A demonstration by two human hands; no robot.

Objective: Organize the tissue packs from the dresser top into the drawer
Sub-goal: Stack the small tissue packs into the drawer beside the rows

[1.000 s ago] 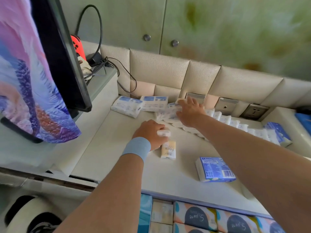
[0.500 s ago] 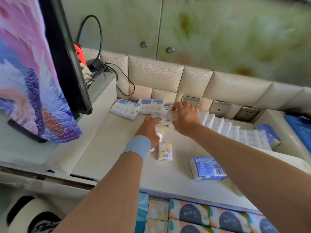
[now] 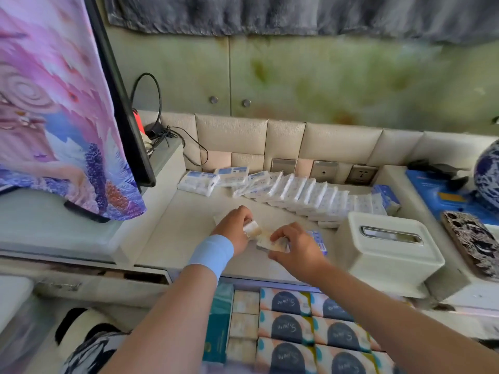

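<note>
My left hand [image 3: 235, 230], with a pale blue wristband, grips a small cream tissue pack [image 3: 252, 228] near the front of the dresser top [image 3: 172, 238]. My right hand [image 3: 295, 248] curls over another small cream pack [image 3: 266, 240] just beside it, and hides most of a blue pack [image 3: 320, 240]. A slanted row of white-and-blue tissue packs [image 3: 305, 197] runs along the back of the dresser. Below the front edge the open drawer [image 3: 297, 327] holds several patterned tissue packs in rows.
A white tissue box [image 3: 388, 255] stands at the right of the dresser top. A screen draped in pink-purple cloth [image 3: 54, 103] stands on the left, with cables [image 3: 167, 136] behind it. Wall sockets [image 3: 324, 170] sit behind the row. A blue-white vase [image 3: 488, 176] is far right.
Both hands have pulled back from the row at the back toward the front edge. The left hand carries a small cream pack and the right now covers the cream pack lying near the front.
</note>
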